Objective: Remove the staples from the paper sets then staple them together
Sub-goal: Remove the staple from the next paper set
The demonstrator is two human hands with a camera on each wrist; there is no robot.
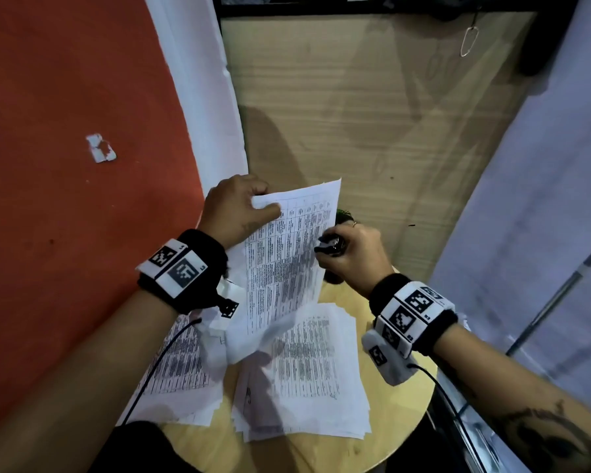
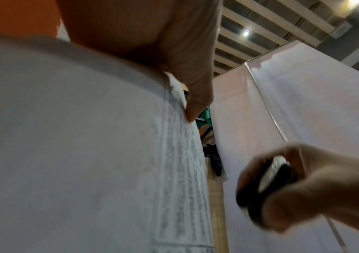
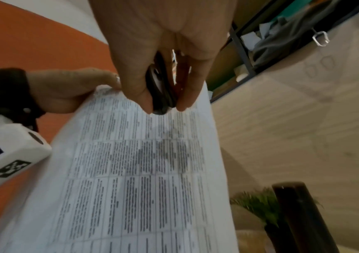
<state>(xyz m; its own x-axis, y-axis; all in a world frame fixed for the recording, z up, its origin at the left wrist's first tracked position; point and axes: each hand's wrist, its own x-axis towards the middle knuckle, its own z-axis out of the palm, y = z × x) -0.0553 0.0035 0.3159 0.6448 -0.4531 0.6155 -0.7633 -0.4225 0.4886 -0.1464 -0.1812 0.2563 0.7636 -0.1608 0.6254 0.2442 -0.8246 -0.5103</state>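
Head view: round wooden table [image 1: 401, 435] beside orange wall [image 1: 65, 97]; left hand [image 1: 234, 208] pinching paper set [image 1: 284, 254], right hand [image 1: 352, 250] gripping stapler [image 1: 331, 249].

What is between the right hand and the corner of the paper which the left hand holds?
Only printed paper set; head view shows right hand, gripping a black tool, beside the sheet's edge, left hand pinching the top corner.

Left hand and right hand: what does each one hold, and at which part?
The left hand pinches the paper set at its top corner. The right hand grips a small black tool around its body.
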